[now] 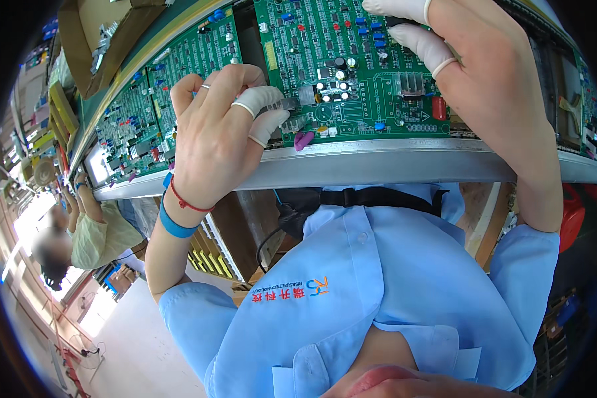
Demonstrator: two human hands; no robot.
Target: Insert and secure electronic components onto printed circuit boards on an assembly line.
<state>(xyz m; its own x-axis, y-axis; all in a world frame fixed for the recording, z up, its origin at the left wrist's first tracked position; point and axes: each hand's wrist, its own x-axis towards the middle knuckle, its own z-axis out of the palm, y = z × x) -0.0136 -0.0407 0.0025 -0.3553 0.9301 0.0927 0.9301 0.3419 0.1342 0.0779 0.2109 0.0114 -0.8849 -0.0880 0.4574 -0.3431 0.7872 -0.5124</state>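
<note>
A large green circuit board (pixel 371 86), crowded with small parts, lies in front of me on a metal rail. My left hand (pixel 215 129), in white finger cots, is closed at the board's near left corner. Its thumb and index finger pinch a small grey component (pixel 288 103) beside a pale block-shaped part (pixel 306 95). Over the board's far right side, my right hand (pixel 477 56) is bent with finger cots on thumb and index finger. A small dark thing shows between those fingertips, too covered to name. A purple clip-like piece (pixel 303 140) sits at the near edge.
More green boards (pixel 196 66) line the rail (pixel 378 162) to the left, and another (pixel 594 113) stands at the far right. A cardboard box (pixel 89 46) with parts is at the upper left. Another person (pixel 103 232) works farther along the line.
</note>
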